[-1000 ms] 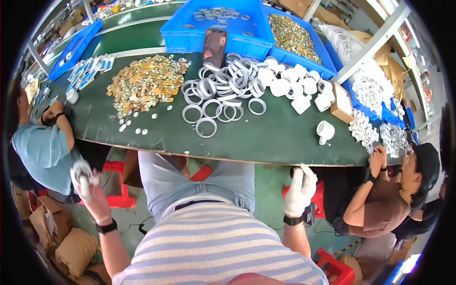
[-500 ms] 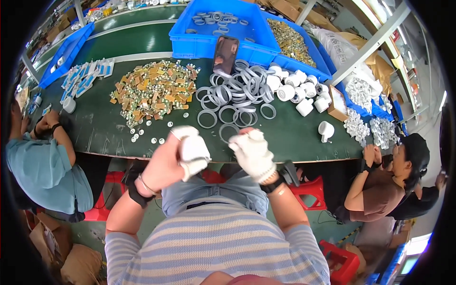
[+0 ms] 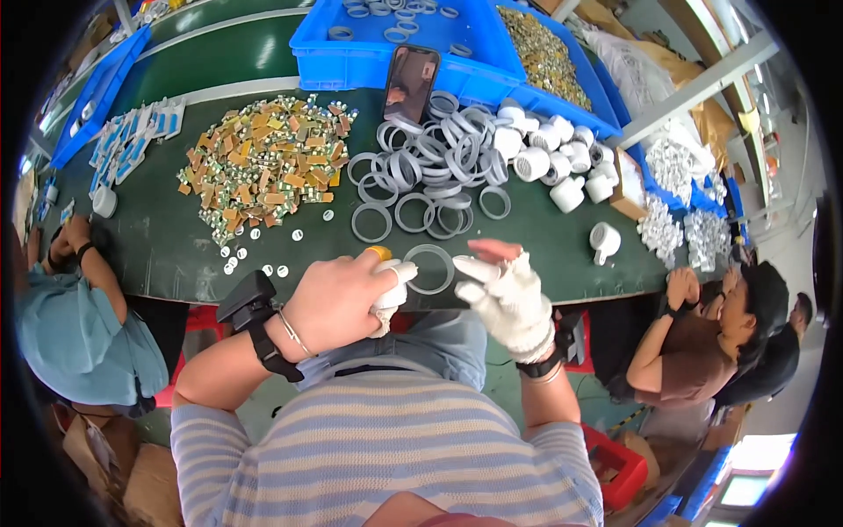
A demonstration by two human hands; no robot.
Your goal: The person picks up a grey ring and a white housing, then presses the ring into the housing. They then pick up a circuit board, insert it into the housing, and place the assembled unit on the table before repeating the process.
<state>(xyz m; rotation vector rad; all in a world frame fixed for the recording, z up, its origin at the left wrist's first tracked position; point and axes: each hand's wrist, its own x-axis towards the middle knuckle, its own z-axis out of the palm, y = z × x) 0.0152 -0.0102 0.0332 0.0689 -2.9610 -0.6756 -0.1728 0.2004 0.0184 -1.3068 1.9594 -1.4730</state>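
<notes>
My left hand [image 3: 338, 299], with covers on some fingertips, is closed near the table's front edge. Its fingers curl round a white plastic housing [image 3: 387, 301], mostly hidden behind them. A grey ring [image 3: 408, 270] lies flat on the table between my hands. Just right of that ring is my right hand [image 3: 505, 299], in a white fingerless-style glove with bare and covered fingertips showing. Its fingers are stretched out and apart, holding nothing. Beyond lie a heap of grey rings [image 3: 424, 167] and a pile of white round housings [image 3: 532, 164].
A pile of small circuit boards [image 3: 268, 158] lies at left, with small white discs [image 3: 268, 270] in front. A phone [image 3: 410, 83] leans against a blue bin [image 3: 342, 66]. One white housing [image 3: 604, 239] sits apart at right. People [image 3: 83, 307] work on both sides.
My left hand has turned, hiding most of the white housing. My right hand has opened and shifted right and slightly nearer me. The view has shifted a little.
</notes>
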